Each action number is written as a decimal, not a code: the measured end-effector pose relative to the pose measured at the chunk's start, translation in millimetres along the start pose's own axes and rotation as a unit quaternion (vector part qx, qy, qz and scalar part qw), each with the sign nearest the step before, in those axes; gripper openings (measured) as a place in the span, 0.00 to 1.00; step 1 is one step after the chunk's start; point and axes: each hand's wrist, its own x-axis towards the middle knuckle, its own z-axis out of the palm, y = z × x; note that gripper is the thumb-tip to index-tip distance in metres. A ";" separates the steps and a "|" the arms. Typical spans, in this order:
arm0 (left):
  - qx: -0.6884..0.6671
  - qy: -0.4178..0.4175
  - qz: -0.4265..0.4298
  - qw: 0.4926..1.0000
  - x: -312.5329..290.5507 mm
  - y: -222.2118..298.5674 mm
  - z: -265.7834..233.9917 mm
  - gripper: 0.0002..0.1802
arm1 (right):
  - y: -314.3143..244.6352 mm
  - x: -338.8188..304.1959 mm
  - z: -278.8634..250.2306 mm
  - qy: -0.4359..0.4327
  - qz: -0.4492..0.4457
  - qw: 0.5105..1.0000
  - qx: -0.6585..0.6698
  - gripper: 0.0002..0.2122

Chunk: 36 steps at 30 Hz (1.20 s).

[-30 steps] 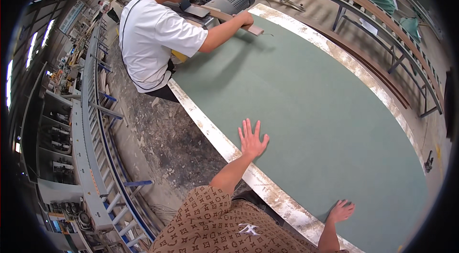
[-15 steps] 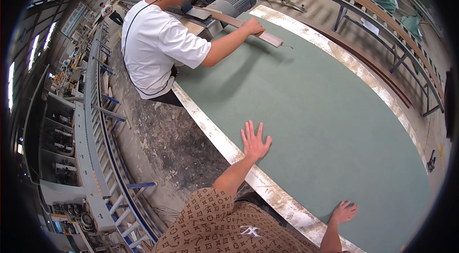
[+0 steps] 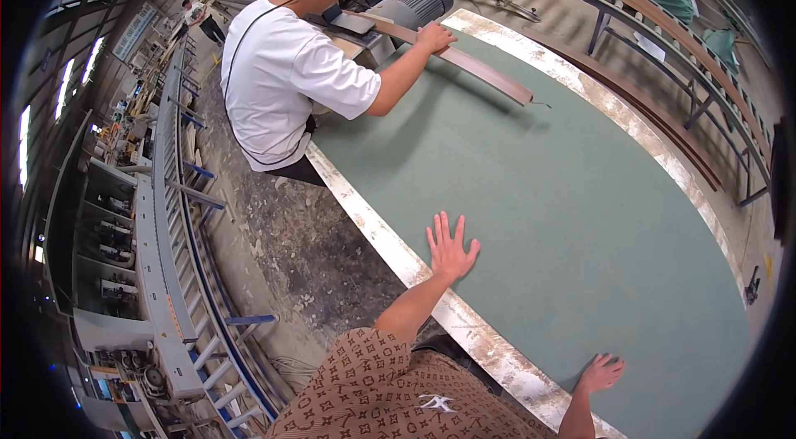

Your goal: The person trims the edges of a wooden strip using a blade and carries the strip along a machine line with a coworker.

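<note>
My left hand (image 3: 451,252) lies flat on the green top of a long table (image 3: 564,215), its fingers spread and nothing in it. Further right and nearer to me, my right hand (image 3: 602,373) rests on the same surface with its fingers stretched out, also holding nothing. At the far end, a co-worker in a white T-shirt (image 3: 282,78) grips a long reddish-brown wooden strip (image 3: 489,81) with one hand (image 3: 434,38). The strip reaches from a machine (image 3: 365,45) out over the green top. The co-worker's other hand is hidden.
Worn white edging (image 3: 365,219) borders the table. A blue-framed roller conveyor (image 3: 597,0) curves along the far right; another (image 3: 203,306) runs down the left beside grey machinery (image 3: 157,273). A grey motor (image 3: 427,1) sits behind the strip. Another person (image 3: 203,18) stands far back.
The wooden strip has slid further out over the table, toward the right. The co-worker's hand is now further back along it. My hands stay on the tabletop; the view has shifted slightly.
</note>
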 end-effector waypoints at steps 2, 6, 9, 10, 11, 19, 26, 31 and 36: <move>0.000 0.001 0.001 1.000 0.4 -0.5 0.2 0.41 | 1.5 0.9 1.8 -0.023 0.007 0.999 -0.027 0.23; 0.001 0.006 0.005 1.000 0.0 -1.5 1.3 0.41 | 2.2 1.5 2.7 -0.015 -0.003 0.999 -0.033 0.23; 0.004 0.005 0.007 1.000 -0.2 -2.2 1.9 0.41 | 5.3 1.3 6.3 0.004 -0.011 1.000 -0.007 0.23; 0.004 0.006 0.005 1.000 -0.5 -2.3 2.2 0.41 | 4.8 1.7 7.6 0.003 -0.010 1.000 -0.002 0.23; -0.002 0.012 0.007 1.000 -0.7 -2.5 2.5 0.41 | 4.9 2.0 8.6 0.002 -0.010 1.000 0.003 0.23; 0.004 -0.006 0.003 1.000 -0.7 -3.3 2.9 0.41 | 10.9 0.6 11.0 -0.008 -0.017 1.000 -0.010 0.23; 0.000 -0.005 0.003 1.000 1.4 -2.4 2.8 0.40 | 17.7 2.8 17.4 -0.008 -0.021 1.000 -0.013 0.23; 0.007 -0.013 0.002 1.000 2.9 -1.6 2.2 0.40 | 11.8 2.8 15.0 -0.008 -0.013 1.000 -0.022 0.23; 0.009 -0.014 -0.002 1.000 2.3 -0.7 0.6 0.40 | 7.3 2.5 8.1 -0.012 -0.012 1.000 -0.016 0.23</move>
